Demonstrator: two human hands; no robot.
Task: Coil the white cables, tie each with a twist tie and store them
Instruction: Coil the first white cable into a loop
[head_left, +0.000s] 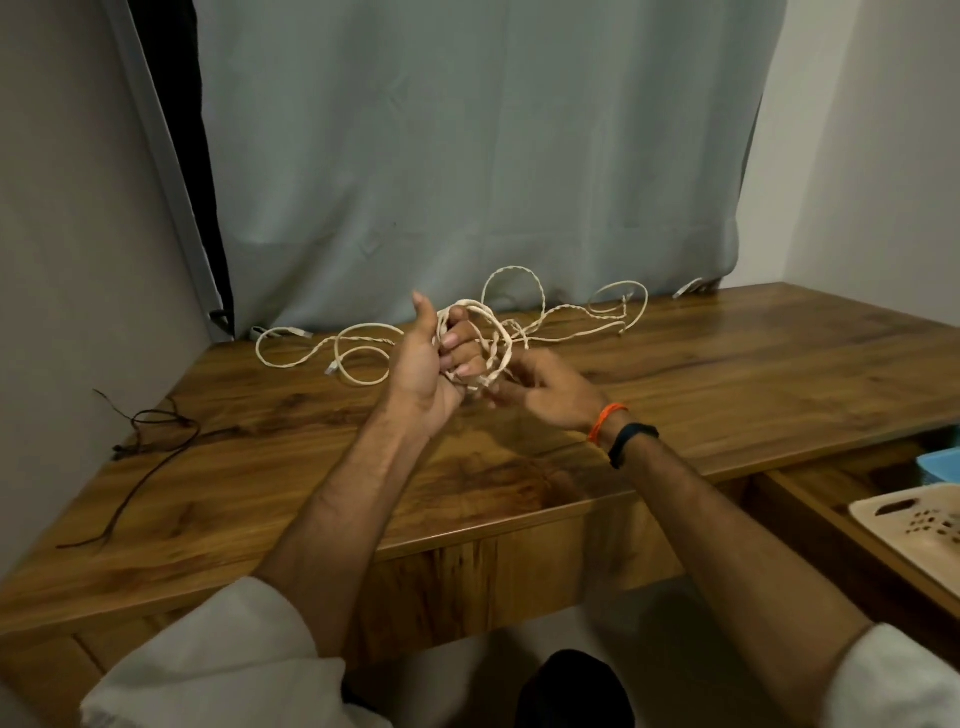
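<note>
My left hand (426, 358) is raised above the wooden desk (291, 467), palm toward me, fingers closed around several loops of white cable (496, 338). My right hand (545, 387) is just right of it, fingertips pinching the lower part of the same coil. Loose white cable (332, 348) trails left across the desk in curls, its plug lying near the back edge. More twisted white cable (597, 309) loops to the right along the back. Another white plug (688, 287) lies at the far right by the curtain. No twist tie is visible.
A thin dark cord (150, 441) lies on the desk's left side near the wall. A grey curtain (467, 156) hangs behind the desk. At the right, an open drawer holds a cream perforated basket (914, 525) and a blue tray (940, 465).
</note>
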